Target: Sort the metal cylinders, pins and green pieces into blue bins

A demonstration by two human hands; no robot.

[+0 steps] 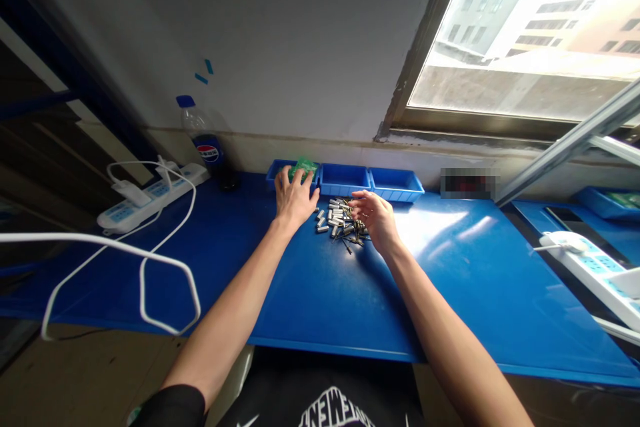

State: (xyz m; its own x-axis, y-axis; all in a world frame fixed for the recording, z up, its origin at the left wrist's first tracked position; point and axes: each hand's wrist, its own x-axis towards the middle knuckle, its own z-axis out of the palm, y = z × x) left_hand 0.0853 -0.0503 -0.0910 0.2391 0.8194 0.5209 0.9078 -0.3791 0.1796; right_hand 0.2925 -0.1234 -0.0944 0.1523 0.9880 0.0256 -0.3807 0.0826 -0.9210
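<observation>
My left hand [294,199] reaches over the left blue bin [273,177], fingers apart and bent down at a green item [304,167] that looks like circuit boards. Whether the fingertips touch it I cannot tell. My right hand [376,215] hovers at the right side of a heap of small parts, its palm turned left and fingers loosely curved and apart, with nothing visible in them. The heap holds several silver cylinders [334,215] and darker pieces with thin legs [349,247]. Part of it is hidden behind the right hand.
A middle blue bin [345,180] and a right blue bin [397,185] adjoin the left one along the wall. At left stand a cola bottle [207,147] and a power strip [150,200] with a looping white cable [193,280]. Another power strip [595,267] lies far right.
</observation>
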